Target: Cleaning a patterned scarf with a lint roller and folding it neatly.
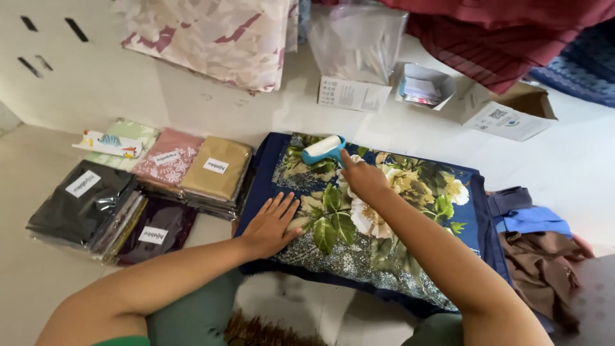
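Scarf: folded navy floral scarf [384,224] lies flat on the pale floor [38,282], straight ahead of the person at twelve o'clock.
Right hand: right hand [362,176] has its grip closed round the handle of a teal lint roller [323,148]; the white roll rests on the scarf's far-left corner, toward eleven o'clock, apparently to run over the cloth.
Left hand: left hand [270,225] lies flat, fingers spread and grip fully open with nothing in it, pressing the scarf's near-left edge, seemingly to keep the cloth from shifting under the roller.
Packed stock: bagged scarves [96,205] with white labels, in black, pink, tan and maroon, sit in stacks at nine o'clock, beside the scarf.
Loose cloth: brown and blue garments [535,247] lie heaped at three o'clock.
Far edge: open cardboard boxes [506,109], a clear plastic bag [359,41] and hanging patterned fabrics [211,35] line the white wall from twelve to two o'clock.
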